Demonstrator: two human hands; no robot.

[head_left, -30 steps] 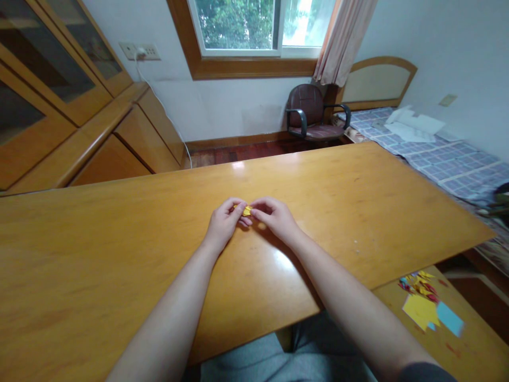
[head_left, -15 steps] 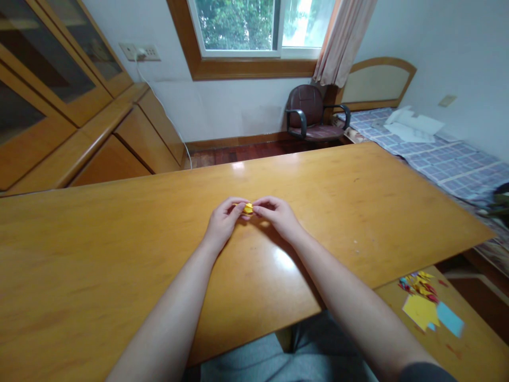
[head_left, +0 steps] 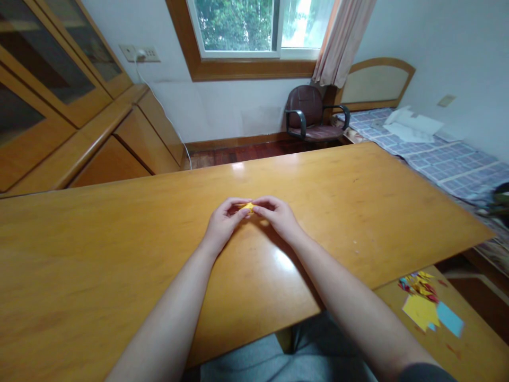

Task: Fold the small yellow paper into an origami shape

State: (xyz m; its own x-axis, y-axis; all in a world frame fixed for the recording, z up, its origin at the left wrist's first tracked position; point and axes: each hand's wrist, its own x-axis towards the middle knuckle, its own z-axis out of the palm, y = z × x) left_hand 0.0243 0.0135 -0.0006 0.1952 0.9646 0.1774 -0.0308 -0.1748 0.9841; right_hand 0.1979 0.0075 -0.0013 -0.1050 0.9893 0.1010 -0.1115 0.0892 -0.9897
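A small piece of folded yellow paper (head_left: 249, 207) is pinched between my two hands, just above the wooden table (head_left: 131, 254). My left hand (head_left: 223, 220) grips its left side with thumb and fingers. On its right side, my right hand (head_left: 277, 213) closes thumb and fingertips on the paper. My fingertips cover much of the paper, so its full shape is hidden.
Below the table's right edge, a lower surface holds a pile of small colourful folded papers (head_left: 421, 286), yellow sheets (head_left: 419, 312) and a light blue sheet (head_left: 450, 319). Past the table stand a brown armchair (head_left: 306, 109), a bed (head_left: 445, 154) and a cabinet (head_left: 131, 138).
My left thumb has shifted slightly lower and to the right on the yellow paper, showing a different part of it. My right hand stays nearly still.
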